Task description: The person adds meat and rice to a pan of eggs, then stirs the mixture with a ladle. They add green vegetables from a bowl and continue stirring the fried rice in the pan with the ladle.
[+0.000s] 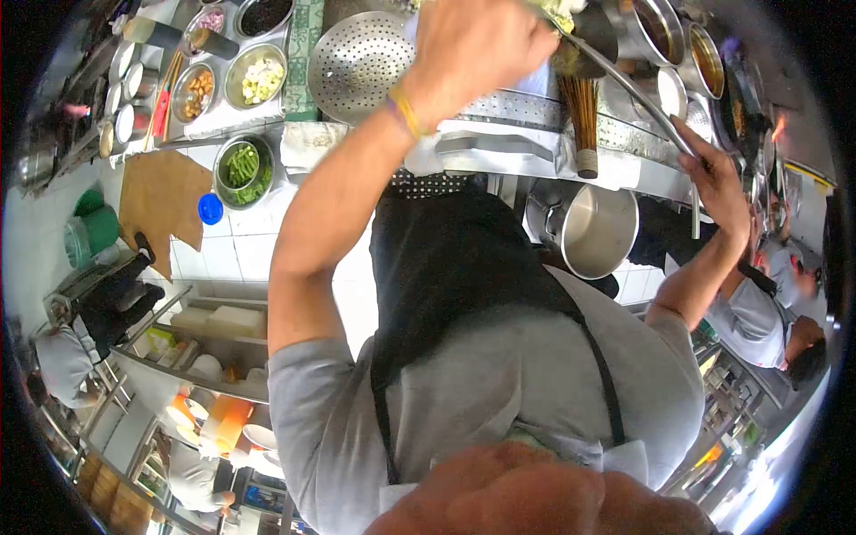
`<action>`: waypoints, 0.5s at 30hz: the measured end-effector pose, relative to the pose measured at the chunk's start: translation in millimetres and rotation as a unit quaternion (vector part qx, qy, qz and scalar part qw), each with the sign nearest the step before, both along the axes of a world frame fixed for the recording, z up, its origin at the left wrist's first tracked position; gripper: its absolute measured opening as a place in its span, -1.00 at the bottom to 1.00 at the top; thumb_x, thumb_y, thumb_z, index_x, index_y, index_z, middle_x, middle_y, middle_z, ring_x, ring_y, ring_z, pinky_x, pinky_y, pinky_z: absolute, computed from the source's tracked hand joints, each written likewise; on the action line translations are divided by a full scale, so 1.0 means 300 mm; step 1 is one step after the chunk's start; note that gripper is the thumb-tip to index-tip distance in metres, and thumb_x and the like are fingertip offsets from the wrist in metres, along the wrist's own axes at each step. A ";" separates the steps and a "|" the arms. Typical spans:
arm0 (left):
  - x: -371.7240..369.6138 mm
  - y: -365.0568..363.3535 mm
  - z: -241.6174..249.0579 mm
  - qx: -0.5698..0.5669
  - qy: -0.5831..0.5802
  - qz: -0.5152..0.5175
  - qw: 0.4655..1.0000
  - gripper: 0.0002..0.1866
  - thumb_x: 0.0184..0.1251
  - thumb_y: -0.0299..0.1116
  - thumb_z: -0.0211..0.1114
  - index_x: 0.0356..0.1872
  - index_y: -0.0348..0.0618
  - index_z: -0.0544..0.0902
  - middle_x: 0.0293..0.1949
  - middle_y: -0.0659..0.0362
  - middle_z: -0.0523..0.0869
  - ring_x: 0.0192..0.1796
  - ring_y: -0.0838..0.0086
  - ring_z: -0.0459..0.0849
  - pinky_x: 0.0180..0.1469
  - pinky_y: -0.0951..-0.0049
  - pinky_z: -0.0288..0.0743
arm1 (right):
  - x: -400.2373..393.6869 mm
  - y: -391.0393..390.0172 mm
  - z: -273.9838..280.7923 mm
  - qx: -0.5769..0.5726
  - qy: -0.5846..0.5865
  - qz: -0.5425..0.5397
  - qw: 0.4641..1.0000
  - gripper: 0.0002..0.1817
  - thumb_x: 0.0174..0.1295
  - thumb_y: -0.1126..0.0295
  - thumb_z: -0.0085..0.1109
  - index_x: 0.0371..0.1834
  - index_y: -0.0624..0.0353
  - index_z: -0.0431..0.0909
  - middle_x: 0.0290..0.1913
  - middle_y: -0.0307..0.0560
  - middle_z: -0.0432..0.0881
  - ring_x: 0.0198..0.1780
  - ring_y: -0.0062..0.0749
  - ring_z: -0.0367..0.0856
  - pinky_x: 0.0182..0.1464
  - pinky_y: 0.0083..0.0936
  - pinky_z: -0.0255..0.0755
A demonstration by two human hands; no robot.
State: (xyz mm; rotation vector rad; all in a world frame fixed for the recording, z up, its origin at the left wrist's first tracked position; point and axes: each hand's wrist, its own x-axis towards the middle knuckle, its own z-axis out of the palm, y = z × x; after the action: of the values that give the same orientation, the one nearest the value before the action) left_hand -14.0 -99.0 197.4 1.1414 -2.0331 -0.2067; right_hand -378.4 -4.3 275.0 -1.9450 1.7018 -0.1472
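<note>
My left hand (486, 49) is raised at the top edge, its fingers curled closed; what they hold, if anything, is hidden. A yellow band circles that wrist. Just left of it lies a large perforated metal strainer (357, 67). Over on the right, my right hand (713, 183) grips a long-handled metal cooking utensil (624, 82), whose shaft slants up and left toward my left hand. Pale yellow-green food (562, 12) shows by its far end, mostly cut off by the frame. A bamboo wok brush (584, 134) lies between my hands on the counter.
Bowls of chopped ingredients (255, 78) stand at the upper left, with a bowl of green vegetables (243, 169) below. A large steel pot (599, 232) sits under the counter edge. Metal pots (658, 36) crowd the upper right. Other people (758, 312) are at right and left.
</note>
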 end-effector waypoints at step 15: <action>-0.021 -0.025 -0.055 -0.007 0.015 -0.005 1.000 -0.62 0.25 -0.09 0.27 -0.68 -0.08 0.70 -0.68 -0.01 0.64 -0.62 0.05 0.65 -0.52 0.13 0.53 | -0.032 -0.020 0.008 -0.017 0.010 0.024 1.000 -0.45 0.42 0.46 0.22 0.49 -0.10 0.47 0.33 0.09 0.64 0.32 -0.49 0.56 0.36 -0.46 0.37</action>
State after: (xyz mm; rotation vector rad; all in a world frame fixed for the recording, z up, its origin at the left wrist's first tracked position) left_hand -20.3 -106.4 181.0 1.1135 -2.0102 -0.2136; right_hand -388.1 -10.3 277.4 -2.0171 1.6734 -0.1386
